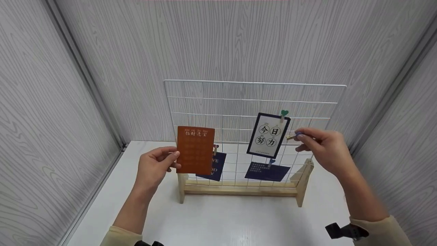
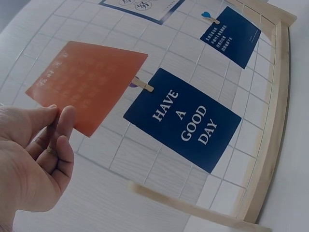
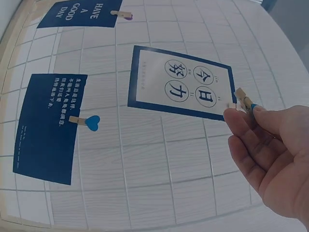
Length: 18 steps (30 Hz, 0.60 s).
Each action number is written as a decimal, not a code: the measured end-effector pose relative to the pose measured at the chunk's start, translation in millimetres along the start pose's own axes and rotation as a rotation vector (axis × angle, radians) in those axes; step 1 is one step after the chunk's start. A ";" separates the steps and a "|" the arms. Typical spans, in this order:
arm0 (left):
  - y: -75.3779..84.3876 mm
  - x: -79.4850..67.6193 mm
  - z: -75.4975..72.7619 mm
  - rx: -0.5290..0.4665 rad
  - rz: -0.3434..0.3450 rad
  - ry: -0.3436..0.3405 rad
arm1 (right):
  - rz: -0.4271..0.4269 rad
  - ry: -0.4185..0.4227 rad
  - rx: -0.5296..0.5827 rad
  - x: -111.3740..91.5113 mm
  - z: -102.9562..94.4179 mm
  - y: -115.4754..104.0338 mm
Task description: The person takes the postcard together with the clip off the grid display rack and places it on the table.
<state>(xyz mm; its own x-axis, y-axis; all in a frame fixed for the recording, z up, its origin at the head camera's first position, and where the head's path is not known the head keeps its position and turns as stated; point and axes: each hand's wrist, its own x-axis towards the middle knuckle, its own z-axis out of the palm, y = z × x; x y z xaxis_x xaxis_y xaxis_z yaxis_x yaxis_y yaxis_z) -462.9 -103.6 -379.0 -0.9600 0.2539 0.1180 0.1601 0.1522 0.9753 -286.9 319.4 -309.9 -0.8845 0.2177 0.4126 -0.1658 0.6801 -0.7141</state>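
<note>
My left hand (image 1: 157, 164) pinches an orange-red card (image 1: 195, 150) by its left edge, upright in front of the wire grid (image 1: 235, 136). Between thumb and forefinger, my right hand (image 1: 327, 147) holds a small wooden clothespin (image 1: 293, 136) with a blue-purple top. It is just right of a white card with a dark blue border (image 1: 268, 136), which hangs tilted on the grid under a green heart clothespin (image 1: 284, 114). In the left wrist view, a dark blue "HAVE A GOOD DAY" card (image 2: 183, 121) hangs from another clothespin (image 2: 142, 85), partly behind the orange-red card in the head view.
A second dark blue card (image 1: 267, 172) hangs low on the grid from a blue heart clothespin (image 1: 271, 162). The grid stands in a wooden base (image 1: 239, 191) on a white table (image 1: 239, 222). Wood-grain panels (image 1: 222, 41) rise behind and at both sides.
</note>
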 end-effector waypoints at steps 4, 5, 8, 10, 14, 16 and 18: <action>-7.7 -4.5 -6.6 0.008 -0.018 0.014 | 0.034 0.005 0.038 -12.4 -1.6 16.0; -9.9 -6.0 -8.6 0.010 -0.024 0.016 | 0.046 0.007 0.051 -16.2 -2.0 20.5; -16.7 -10.7 -16.0 0.020 -0.052 0.025 | 0.083 0.018 0.073 -27.5 -3.0 34.3; -22.0 -13.8 -21.7 0.027 -0.073 0.029 | 0.104 0.021 0.069 -35.1 -3.6 44.0; -32.6 -18.1 -33.6 0.038 -0.117 0.048 | 0.135 0.027 0.069 -48.3 -5.4 62.2; -37.8 -19.7 -39.7 0.046 -0.134 0.062 | 0.152 0.031 0.082 -53.6 -6.1 70.0; -43.0 -21.1 -45.8 0.053 -0.150 0.073 | 0.165 0.038 0.091 -58.8 -6.7 77.4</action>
<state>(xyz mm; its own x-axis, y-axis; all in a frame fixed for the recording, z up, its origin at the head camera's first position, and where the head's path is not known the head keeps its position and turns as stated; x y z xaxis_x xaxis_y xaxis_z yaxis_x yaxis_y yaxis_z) -460.0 -159.3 -414.9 -0.9878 0.1554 -0.0127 0.0243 0.2335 0.9721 -244.8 363.9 -385.7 -0.8859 0.3486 0.3061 -0.0606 0.5672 -0.8214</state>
